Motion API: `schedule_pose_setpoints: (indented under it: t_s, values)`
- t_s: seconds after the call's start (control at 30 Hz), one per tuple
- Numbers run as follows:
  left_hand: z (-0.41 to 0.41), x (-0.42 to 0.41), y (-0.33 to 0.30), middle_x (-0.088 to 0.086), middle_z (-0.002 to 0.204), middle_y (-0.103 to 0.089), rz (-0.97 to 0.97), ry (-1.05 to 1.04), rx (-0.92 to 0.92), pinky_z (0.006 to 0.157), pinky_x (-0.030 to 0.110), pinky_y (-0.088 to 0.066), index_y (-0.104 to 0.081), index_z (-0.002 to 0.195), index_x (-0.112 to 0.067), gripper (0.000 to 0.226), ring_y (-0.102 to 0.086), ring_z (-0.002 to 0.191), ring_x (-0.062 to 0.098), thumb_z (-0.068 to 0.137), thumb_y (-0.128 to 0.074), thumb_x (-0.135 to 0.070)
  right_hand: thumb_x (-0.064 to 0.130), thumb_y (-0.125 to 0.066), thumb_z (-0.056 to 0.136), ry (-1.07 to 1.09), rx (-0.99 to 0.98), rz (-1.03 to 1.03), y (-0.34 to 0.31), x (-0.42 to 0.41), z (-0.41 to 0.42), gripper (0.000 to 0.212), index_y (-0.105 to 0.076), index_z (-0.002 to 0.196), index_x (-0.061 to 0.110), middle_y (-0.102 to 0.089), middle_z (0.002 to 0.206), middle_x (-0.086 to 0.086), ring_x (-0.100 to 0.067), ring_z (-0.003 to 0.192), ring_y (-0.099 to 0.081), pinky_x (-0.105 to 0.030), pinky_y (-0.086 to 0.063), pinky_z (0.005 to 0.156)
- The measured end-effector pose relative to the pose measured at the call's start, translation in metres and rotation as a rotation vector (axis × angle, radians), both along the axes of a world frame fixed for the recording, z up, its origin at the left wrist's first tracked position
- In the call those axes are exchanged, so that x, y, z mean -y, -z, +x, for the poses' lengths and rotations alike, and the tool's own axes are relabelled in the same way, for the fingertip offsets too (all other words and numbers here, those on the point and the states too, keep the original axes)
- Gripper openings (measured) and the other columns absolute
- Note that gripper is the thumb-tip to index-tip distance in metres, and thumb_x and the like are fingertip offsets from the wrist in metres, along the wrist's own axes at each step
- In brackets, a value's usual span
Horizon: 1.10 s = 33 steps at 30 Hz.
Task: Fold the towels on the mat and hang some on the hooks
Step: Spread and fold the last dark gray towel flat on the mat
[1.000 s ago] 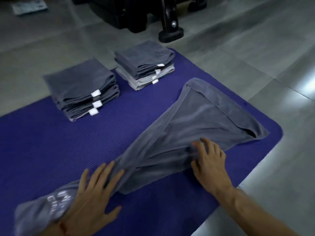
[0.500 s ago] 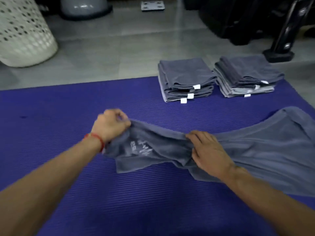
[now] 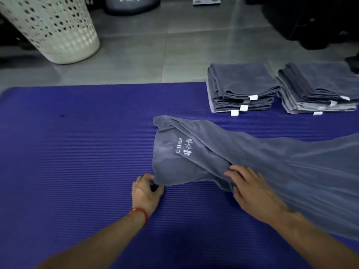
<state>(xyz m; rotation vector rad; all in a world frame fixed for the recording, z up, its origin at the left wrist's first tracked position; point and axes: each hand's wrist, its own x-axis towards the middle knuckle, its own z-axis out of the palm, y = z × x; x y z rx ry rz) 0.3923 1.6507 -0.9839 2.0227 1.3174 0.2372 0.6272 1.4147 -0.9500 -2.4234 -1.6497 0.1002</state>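
Note:
A long grey towel [image 3: 262,162] with a white logo lies loosely bunched across the purple mat [image 3: 77,152], running from the middle out to the right edge. My left hand [image 3: 145,191] pinches the towel's near left corner between thumb and fingers. My right hand [image 3: 250,187] lies on the towel's near edge with its fingers curled into the cloth. Two stacks of folded grey towels stand at the mat's far right: one stack [image 3: 240,88] and a second stack [image 3: 318,88] beside it.
A white perforated laundry basket [image 3: 52,30] stands on the grey tiled floor beyond the mat's far left. Dark gym equipment [image 3: 310,22] fills the far right corner. A white scale [image 3: 206,0] lies on the floor at the top.
My left hand let go of the towel's far corner and came down to its near left corner. The logo end now lies spread on the mat. My right hand stayed on the near edge.

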Motion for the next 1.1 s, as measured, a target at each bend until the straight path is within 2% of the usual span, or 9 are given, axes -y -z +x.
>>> schedule_pose_setpoints:
  t_s: [0.17, 0.27, 0.33, 0.4, 0.53, 0.67, 0.83, 0.97, 1.1]
  values:
    - [0.002, 0.004, -0.048, -0.002, 0.083, -0.070, -0.249, -0.120, 0.338, 0.075, 0.030, -0.051, -0.055, 0.080, -0.010, 0.028, -0.063, 0.074, 0.010, 0.094, -0.070, -0.030, 0.016, -0.059, 0.096, -0.094, -0.073, -0.010, -0.015, -0.063, 0.005, 0.043, -0.055, 0.138, 0.020, -0.047, 0.140, 0.007, -0.014, 0.127, -0.049, -0.034, -0.039, 0.107]
    - [-0.012, 0.001, -0.082, 0.015, 0.078, -0.068, -0.506, -0.294, 0.595, 0.082, 0.033, -0.058, -0.049, 0.087, -0.009, 0.019, -0.073, 0.080, 0.022, 0.099, -0.062, -0.016, 0.019, -0.055, 0.098, -0.088, -0.128, 0.002, -0.028, -0.117, 0.010, 0.039, -0.055, 0.137, 0.019, -0.050, 0.140, 0.004, -0.020, 0.127, -0.048, -0.042, -0.041, 0.107]
    - [-0.038, -0.007, -0.091, 0.015, 0.064, -0.059, -0.562, -0.364, 0.653, 0.075, 0.038, -0.062, -0.045, 0.088, -0.012, 0.018, -0.067, 0.065, 0.026, 0.099, -0.057, -0.005, 0.020, -0.056, 0.097, -0.096, -0.145, 0.022, -0.033, -0.161, 0.011, 0.036, -0.057, 0.132, 0.017, -0.057, 0.134, -0.002, -0.026, 0.123, -0.052, -0.047, -0.044, 0.104]
    - [-0.072, -0.016, -0.085, 0.014, 0.058, -0.054, -0.540, -0.339, 0.566, 0.067, 0.039, -0.060, -0.042, 0.087, -0.012, 0.021, -0.058, 0.056, 0.025, 0.098, -0.054, 0.001, 0.020, -0.055, 0.097, -0.063, -0.193, -0.008, -0.034, -0.206, 0.010, 0.035, -0.057, 0.131, 0.016, -0.060, 0.132, -0.007, -0.031, 0.122, -0.054, -0.047, -0.044, 0.104]
    - [-0.139, -0.017, -0.059, 0.015, 0.062, -0.067, -0.556, -0.238, 0.257, 0.062, 0.035, -0.058, -0.056, 0.099, -0.002, 0.007, -0.065, 0.055, 0.025, 0.098, -0.052, 0.003, 0.025, -0.054, 0.099, 0.024, -0.194, -0.152, -0.024, -0.282, -0.001, 0.037, -0.054, 0.135, 0.019, -0.057, 0.136, -0.010, -0.034, 0.127, -0.051, -0.048, -0.044, 0.103]
    - [-0.170, -0.007, -0.039, 0.013, 0.074, -0.075, -0.635, -0.089, 0.074, 0.064, 0.029, -0.057, -0.064, 0.088, 0.001, 0.022, -0.068, 0.062, 0.021, 0.101, -0.047, -0.002, 0.029, -0.053, 0.102, 0.037, -0.214, -0.278, -0.007, -0.326, -0.010, 0.050, -0.044, 0.150, 0.020, -0.043, 0.155, -0.009, -0.033, 0.141, -0.042, -0.053, -0.035, 0.115]
    - [-0.178, -0.013, -0.026, 0.000, 0.082, -0.077, -0.633, -0.058, -0.015, 0.065, 0.025, -0.053, -0.068, 0.088, -0.006, 0.024, -0.067, 0.067, 0.012, 0.103, -0.050, -0.015, 0.033, -0.047, 0.106, 0.013, -0.151, -0.322, 0.009, -0.362, -0.022, 0.047, -0.042, 0.151, 0.020, -0.045, 0.151, -0.013, -0.037, 0.138, -0.040, -0.055, -0.034, 0.114]
    - [-0.175, -0.014, -0.028, -0.003, 0.082, -0.076, -0.615, -0.032, 0.000, 0.067, 0.021, -0.050, -0.068, 0.082, -0.018, 0.027, -0.069, 0.066, 0.013, 0.102, -0.055, -0.031, 0.036, -0.059, 0.101, -0.011, -0.096, -0.352, 0.015, -0.379, -0.022, 0.028, -0.059, 0.125, 0.020, -0.063, 0.128, -0.007, -0.031, 0.131, -0.044, -0.051, -0.030, 0.110]
    - [-0.180, -0.016, -0.026, 0.004, 0.080, -0.075, -0.642, -0.147, 0.104, 0.062, 0.030, -0.055, -0.070, 0.078, -0.018, 0.028, -0.070, 0.066, 0.018, 0.102, -0.057, -0.024, 0.034, -0.063, 0.099, -0.060, -0.028, -0.219, -0.001, -0.404, -0.017, 0.018, -0.067, 0.110, 0.020, -0.068, 0.118, -0.006, -0.031, 0.119, -0.056, -0.047, -0.040, 0.101]
